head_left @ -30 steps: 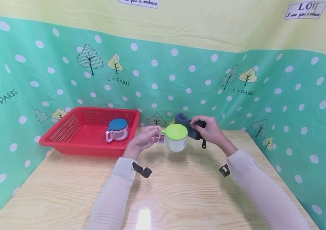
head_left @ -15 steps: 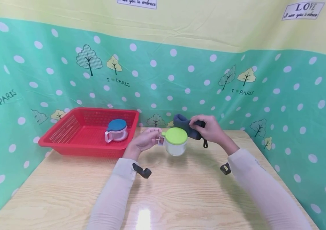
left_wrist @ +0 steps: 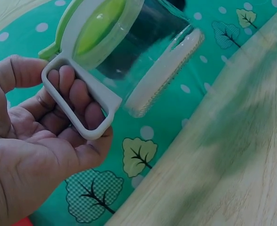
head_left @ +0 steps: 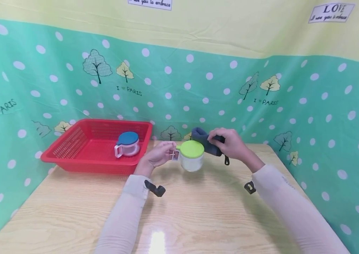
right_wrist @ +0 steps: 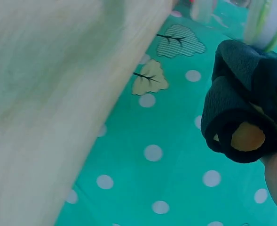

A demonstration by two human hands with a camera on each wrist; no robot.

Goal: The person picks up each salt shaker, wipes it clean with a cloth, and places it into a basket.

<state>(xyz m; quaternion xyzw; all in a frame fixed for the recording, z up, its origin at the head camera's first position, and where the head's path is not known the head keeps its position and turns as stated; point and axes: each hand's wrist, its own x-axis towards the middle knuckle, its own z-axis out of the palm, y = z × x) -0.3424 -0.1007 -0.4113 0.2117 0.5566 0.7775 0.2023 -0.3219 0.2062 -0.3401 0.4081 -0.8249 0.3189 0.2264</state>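
Observation:
A clear seasoning jar point(head_left: 191, 163) with a lime-green lid point(head_left: 192, 149) hangs over the table in the head view. My left hand point(head_left: 159, 154) holds it by its pale loop handle point(left_wrist: 79, 103); the thumb lies at the handle's top corner and fingertips show through the loop. Just right of the jar, my right hand point(head_left: 230, 143) pinches a rolled dark blue cloth point(head_left: 202, 138) with a black loop strap hanging below. The cloth's near end partly sits behind the lid in the head view. In the right wrist view, skin shows inside the cloth's point(right_wrist: 225, 101) rolled end.
A red plastic basket point(head_left: 84, 166) stands at the back left of the wooden table point(head_left: 198, 218). Inside it is a similar jar with a blue lid point(head_left: 128, 138). A green dotted curtain point(head_left: 166, 106) closes off the back and sides.
The green-lidded jar dips slightly, then shifts a little left, separating somewhat from the cloth. Both hands keep their holds. The head view drifts slightly.

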